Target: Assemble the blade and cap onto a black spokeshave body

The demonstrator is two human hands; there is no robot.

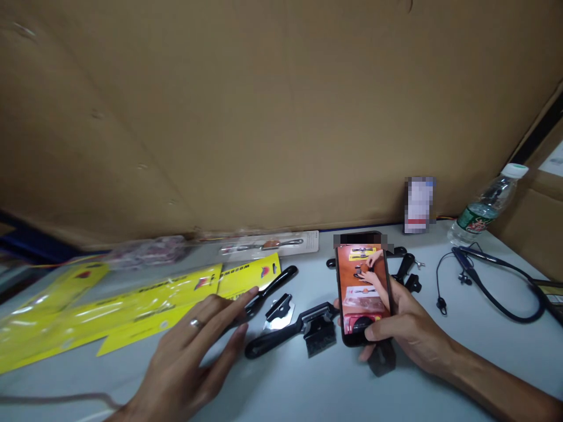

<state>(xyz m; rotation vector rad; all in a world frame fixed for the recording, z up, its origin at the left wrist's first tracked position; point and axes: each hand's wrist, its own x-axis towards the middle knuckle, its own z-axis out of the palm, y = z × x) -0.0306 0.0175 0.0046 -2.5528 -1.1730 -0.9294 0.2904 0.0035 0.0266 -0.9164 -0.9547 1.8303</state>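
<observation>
My right hand (407, 328) is wrapped round a smartphone (364, 293), thumb on the lower screen. The screen shows hands, yellow cards and tools. My left hand (193, 346) has its fingers stretched out and holds nothing. Its index fingertip is over a black-handled tool (281, 281) and the end of a yellow package card (270, 271); whether it touches them I cannot tell. Between the hands lies a scraper-like tool (275, 341) with a black handle and a wide dark blade. Behind it is a loose metal and black plastic piece (280, 310).
More yellow packages (145, 302) in clear plastic lie left. A white carded tool (285, 243) and a clear plastic bag (149, 252) lie at the back. A blurred-out upright phone (419, 205), water bottle (481, 211) and neckband earphones (488, 293) are right. Cardboard (272, 117) walls the back.
</observation>
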